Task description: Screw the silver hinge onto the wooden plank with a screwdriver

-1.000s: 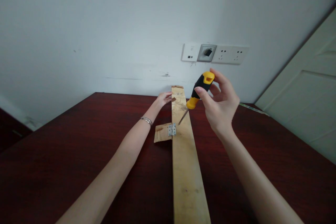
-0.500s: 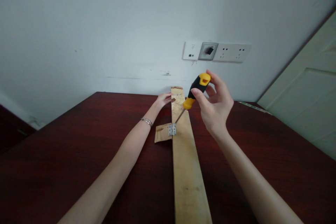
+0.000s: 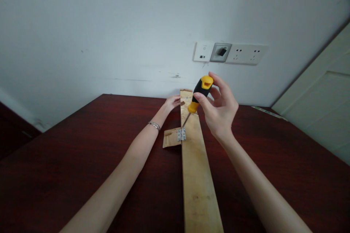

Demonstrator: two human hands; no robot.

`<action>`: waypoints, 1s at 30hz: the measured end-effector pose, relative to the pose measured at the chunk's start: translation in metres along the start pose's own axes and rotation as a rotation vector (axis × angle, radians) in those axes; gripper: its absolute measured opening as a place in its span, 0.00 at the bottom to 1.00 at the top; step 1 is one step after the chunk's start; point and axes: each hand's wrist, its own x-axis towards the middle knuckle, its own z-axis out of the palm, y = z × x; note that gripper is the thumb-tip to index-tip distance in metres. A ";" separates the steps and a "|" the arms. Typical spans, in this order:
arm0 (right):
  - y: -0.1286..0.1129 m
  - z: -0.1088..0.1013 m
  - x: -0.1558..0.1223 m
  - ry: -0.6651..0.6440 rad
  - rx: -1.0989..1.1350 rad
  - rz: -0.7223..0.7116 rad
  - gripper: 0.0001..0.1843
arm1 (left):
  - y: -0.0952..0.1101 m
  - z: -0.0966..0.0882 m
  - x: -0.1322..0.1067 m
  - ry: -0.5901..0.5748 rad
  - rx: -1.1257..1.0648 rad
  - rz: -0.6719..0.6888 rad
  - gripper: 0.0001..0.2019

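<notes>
Grasping the yellow-and-black screwdriver (image 3: 194, 107), right hand (image 3: 221, 111) angles its tip down by the far end of the butt hinge (image 3: 181, 134) on the wooden plank (image 3: 197, 167)'s left edge; tool's likely light, stiff, best held round the black handle; left hand (image 3: 173, 102) at plank's far left edge, can't tell if gripping.

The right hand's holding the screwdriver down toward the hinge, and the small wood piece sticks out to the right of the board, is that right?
Not quite: in the head view, the small wood piece sticks out to the left of the board. The right hand does hold the screwdriver down toward the hinge.
</notes>
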 end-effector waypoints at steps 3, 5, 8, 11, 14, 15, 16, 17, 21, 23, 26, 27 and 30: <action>0.000 -0.001 -0.001 -0.009 0.025 0.014 0.26 | 0.001 -0.002 -0.001 -0.035 -0.022 -0.038 0.10; 0.000 -0.002 -0.001 -0.010 0.033 0.018 0.26 | 0.002 -0.002 -0.003 -0.035 -0.027 -0.047 0.09; 0.000 -0.002 0.000 -0.011 0.029 0.015 0.26 | 0.003 0.000 -0.005 -0.020 -0.030 -0.061 0.09; 0.000 -0.002 0.000 -0.015 0.019 0.016 0.26 | 0.005 0.004 -0.007 0.010 -0.039 -0.069 0.10; 0.000 -0.001 -0.001 -0.022 0.009 0.021 0.26 | 0.008 0.008 -0.010 0.036 -0.049 -0.075 0.09; 0.000 -0.001 -0.001 -0.025 0.010 0.021 0.26 | 0.008 0.009 -0.011 0.039 -0.051 -0.078 0.09; 0.000 -0.001 -0.001 -0.026 0.014 0.019 0.26 | 0.009 0.010 -0.012 0.039 -0.053 -0.079 0.09; 0.000 -0.001 -0.002 -0.027 0.018 0.016 0.25 | 0.010 0.010 -0.012 0.037 -0.054 -0.078 0.09; 0.000 0.000 -0.002 -0.028 0.022 0.024 0.26 | 0.010 0.010 -0.014 0.020 -0.054 -0.063 0.09; 0.000 0.000 -0.002 -0.029 0.023 0.030 0.26 | 0.009 0.009 -0.014 0.009 -0.054 -0.055 0.09; 0.000 0.001 -0.003 -0.036 0.018 0.045 0.26 | 0.007 0.008 -0.012 -0.009 -0.054 -0.047 0.09; 0.000 0.001 -0.003 -0.040 0.014 0.053 0.26 | 0.006 0.007 -0.011 -0.014 -0.053 -0.045 0.09; 0.000 0.001 -0.004 -0.042 0.020 0.058 0.25 | 0.005 0.008 -0.009 -0.016 -0.047 -0.047 0.10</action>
